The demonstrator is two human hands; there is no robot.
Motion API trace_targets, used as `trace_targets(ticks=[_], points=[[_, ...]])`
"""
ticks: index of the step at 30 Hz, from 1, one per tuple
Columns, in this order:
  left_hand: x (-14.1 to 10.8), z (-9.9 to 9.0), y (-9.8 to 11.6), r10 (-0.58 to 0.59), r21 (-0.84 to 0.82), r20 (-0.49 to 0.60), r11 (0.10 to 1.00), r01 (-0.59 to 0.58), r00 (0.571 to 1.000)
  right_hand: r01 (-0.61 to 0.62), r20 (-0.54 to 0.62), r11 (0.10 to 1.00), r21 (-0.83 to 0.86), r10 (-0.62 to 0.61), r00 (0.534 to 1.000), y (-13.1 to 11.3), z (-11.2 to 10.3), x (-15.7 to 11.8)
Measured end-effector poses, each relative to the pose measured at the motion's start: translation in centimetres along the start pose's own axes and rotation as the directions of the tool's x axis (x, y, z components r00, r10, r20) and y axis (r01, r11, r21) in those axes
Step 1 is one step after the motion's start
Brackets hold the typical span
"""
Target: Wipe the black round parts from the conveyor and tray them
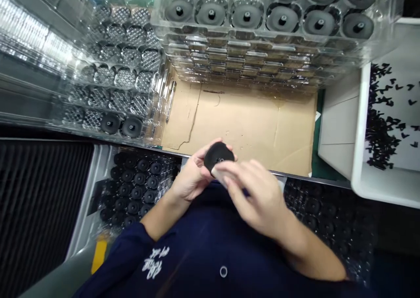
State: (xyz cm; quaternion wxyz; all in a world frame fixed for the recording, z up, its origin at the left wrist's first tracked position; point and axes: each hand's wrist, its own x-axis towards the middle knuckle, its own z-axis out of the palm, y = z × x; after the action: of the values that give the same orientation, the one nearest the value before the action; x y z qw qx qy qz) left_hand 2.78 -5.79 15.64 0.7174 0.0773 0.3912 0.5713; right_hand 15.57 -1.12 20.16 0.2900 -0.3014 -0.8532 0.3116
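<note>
A round black disc-like part (218, 152) is held by its edge between the fingers and thumb of my left hand (192, 175), just in front of my body. Its face is turned up toward me, with a small raised detail near the middle. My right hand (257, 195) pinches a small whitish piece (219, 174), and the tip of that piece meets the lower edge of the disc. What kind of piece it is, I cannot make out; the fingers cover most of it and it is slightly blurred.
Behind the cardboard sheet (236, 118) rises a stack of clear trays (243, 37) with black round parts on top. Another clear tray (118, 77) lies left, holding two parts. A white bin (359, 158) of small black pieces stands right. More filled trays (136, 186) sit below the table edge.
</note>
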Motion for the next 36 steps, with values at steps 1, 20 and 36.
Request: trace_targets(ticks=[1,20,36], points=[[0.0,0.4,-0.1,-0.002,0.014,0.006,1.000,0.002,1.000,0.001,-0.049,0.999,-0.043,-0.003,0.999,0.3,0.0,0.1],[-0.6,1.2,-1.0,-0.259,0.016,0.187,0.965,0.261,0.948,0.029,-0.050,0.987,-0.156,-0.037,0.998,2.8,-2.9,-1.3],[-0.7,0.7,0.0,-0.246,-0.096,0.182,0.959,0.266,0.952,-0.643,0.272,0.728,0.239,0.585,0.764,8.9,0.8,-7.4]])
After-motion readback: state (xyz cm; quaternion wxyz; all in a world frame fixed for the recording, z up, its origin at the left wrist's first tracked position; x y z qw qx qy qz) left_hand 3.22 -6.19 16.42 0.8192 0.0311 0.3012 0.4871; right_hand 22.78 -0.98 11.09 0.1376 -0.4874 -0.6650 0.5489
